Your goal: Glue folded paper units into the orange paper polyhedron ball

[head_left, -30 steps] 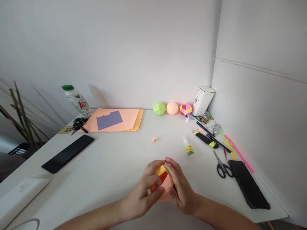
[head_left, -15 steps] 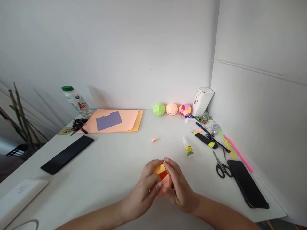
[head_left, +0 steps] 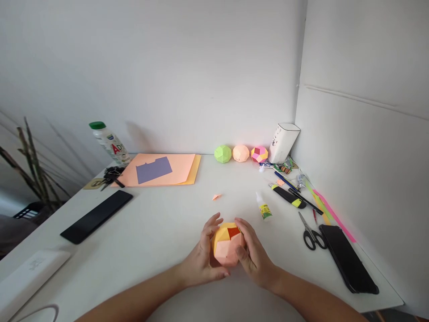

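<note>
Between my hands is a faceted paper ball (head_left: 228, 250), peach in front and yellow at the upper left. A dark red-orange hole shows near its top. My right hand (head_left: 256, 259) grips its right side, thumb in front and fingers over the far edge. On the other side my left hand (head_left: 201, 259) is spread around the ball with fingers apart and thumb low; whether it touches the paper I cannot tell. A small peach paper scrap (head_left: 216, 197) and a small glue bottle (head_left: 264, 209) lie beyond the hands.
Green (head_left: 223, 154), peach (head_left: 241, 153) and multicoloured (head_left: 259, 154) paper balls line the wall. Scissors (head_left: 313, 235), a cutter (head_left: 288, 196) and a phone (head_left: 348, 259) lie right. Paper sheets (head_left: 181, 165), a black slab (head_left: 97, 217) and a white bottle (head_left: 110, 143) are left.
My left hand has loosened and moved its fingers off the ball's front and top. More of the ball shows, and its opening now faces up and right. My right hand keeps hold.
</note>
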Motion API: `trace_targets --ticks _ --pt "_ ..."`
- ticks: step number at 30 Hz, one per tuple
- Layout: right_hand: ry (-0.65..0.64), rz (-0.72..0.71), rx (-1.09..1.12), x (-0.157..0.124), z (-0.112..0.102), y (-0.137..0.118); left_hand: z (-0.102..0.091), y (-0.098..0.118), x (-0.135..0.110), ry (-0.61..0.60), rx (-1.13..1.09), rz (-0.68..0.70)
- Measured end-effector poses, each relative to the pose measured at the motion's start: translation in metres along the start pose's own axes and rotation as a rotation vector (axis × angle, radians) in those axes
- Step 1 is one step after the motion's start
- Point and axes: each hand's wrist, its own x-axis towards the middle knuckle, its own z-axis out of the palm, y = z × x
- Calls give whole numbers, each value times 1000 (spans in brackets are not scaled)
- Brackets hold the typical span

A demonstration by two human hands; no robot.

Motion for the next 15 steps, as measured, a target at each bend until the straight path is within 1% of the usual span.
trace_targets --ticks 2,4,8,11,15 --pt "2 20 -5 1 -1 0 2 -8 -1 -35 -18 2" --pt "7 0 -21 2 -3 -2 3 -10 -3 -42 -39 -11" --pt "11 -86 -85 8 -11 -7 0 -9 -3 14 -38 -55" --pt "28 -128 -169 12 -18 -11 -4 -8 0 77 32 2" --pt "44 -153 -257 15 -23 -14 -8 -8 3 53 105 72"
